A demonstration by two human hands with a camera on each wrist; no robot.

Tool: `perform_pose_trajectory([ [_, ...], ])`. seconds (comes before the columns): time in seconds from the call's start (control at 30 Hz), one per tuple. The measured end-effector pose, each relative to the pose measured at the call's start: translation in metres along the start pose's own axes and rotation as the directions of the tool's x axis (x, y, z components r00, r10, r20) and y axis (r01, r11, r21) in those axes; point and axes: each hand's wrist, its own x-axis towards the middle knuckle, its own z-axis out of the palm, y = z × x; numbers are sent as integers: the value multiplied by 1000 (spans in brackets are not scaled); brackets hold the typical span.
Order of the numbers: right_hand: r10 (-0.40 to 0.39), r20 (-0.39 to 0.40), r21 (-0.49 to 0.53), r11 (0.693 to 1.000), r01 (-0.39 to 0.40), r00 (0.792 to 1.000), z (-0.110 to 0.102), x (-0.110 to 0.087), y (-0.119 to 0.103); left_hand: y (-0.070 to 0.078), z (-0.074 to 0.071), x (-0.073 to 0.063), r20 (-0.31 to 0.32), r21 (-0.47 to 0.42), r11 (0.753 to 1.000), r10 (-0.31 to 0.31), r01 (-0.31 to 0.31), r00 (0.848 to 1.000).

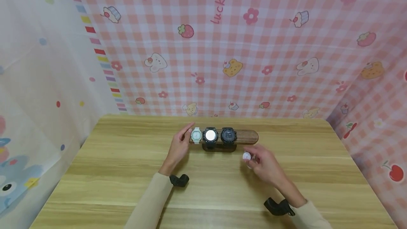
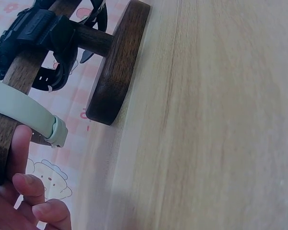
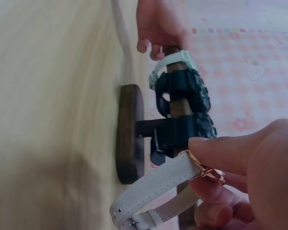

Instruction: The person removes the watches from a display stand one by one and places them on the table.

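A dark wooden watch stand [image 1: 249, 136] carries three watches on its bar: a pale green one [image 1: 196, 135] at the left end, a black one with a bright glaring face [image 1: 210, 135] and a black one [image 1: 228, 135]. My left hand [image 1: 180, 146] grips the bar's left end, beside the pale green watch. In front of the bar's right end, my right hand [image 1: 264, 163] pinches a wristwatch [image 3: 158, 184] by its gold-coloured case. Its whitish stitched leather strap is buckled into a loop and hangs below the fingers in the right wrist view.
The stand's dark foot [image 2: 120, 67] rests on a light wooden table [image 1: 127, 158]. Behind it hangs a pink checked cloth [image 1: 203, 63], with a white patterned cloth [image 1: 38, 80] on the left. Black camera mounts [image 1: 277, 207] sit on both wrists.
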Motion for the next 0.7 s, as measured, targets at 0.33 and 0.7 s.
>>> perform_pose_trajectory([
  [0.33, 25, 57, -20, 1000, -24, 998, 18, -4, 6, 0, 0, -3, -5, 9, 1000, -5, 6, 1000],
  [0.7, 25, 67, -98, 995, -18, 997, 29, -4, 8, 0, 0, -1, 4, 7, 1000, -4, 4, 1000],
])
